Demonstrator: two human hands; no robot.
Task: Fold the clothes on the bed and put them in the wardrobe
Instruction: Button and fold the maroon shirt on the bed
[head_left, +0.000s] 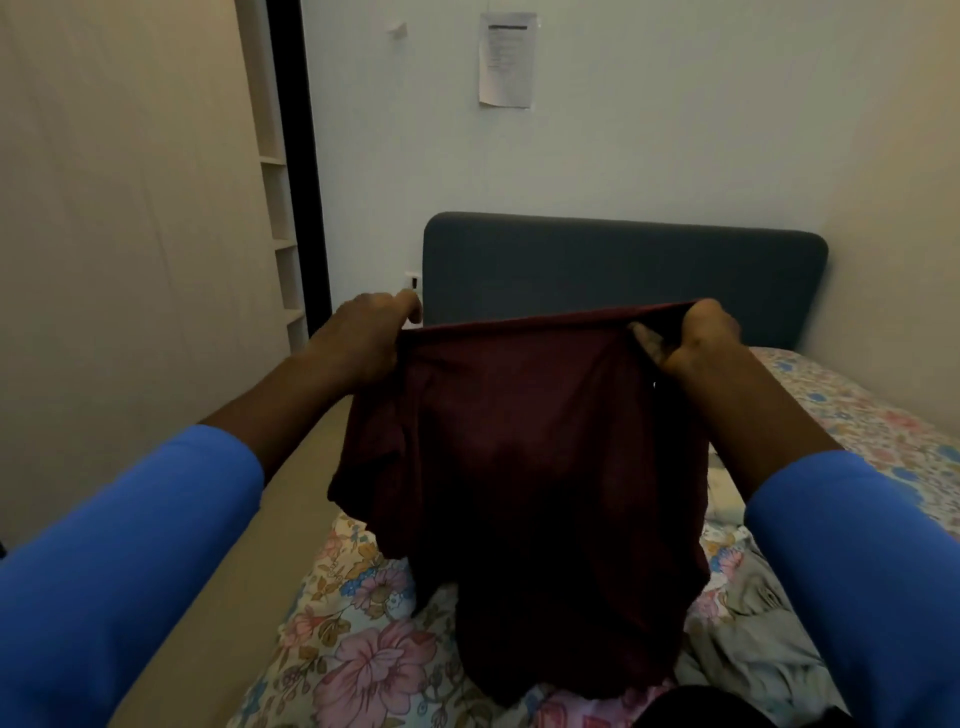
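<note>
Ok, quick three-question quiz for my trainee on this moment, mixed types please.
1. True or false: the dark maroon fabric shirt is held up unfolded over the floral-print bedsheet.
2. Who grips its top edge? A) nobody B) one hand C) left hand and right hand
3. Fill in: the white paper sheet hangs on the ____ above the blue-grey padded headboard.
Key: 1 true; 2 C; 3 wall.

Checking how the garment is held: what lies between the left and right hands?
Head view: the taut top edge of the maroon garment runs from the left hand to the right hand; each grips it.
</note>
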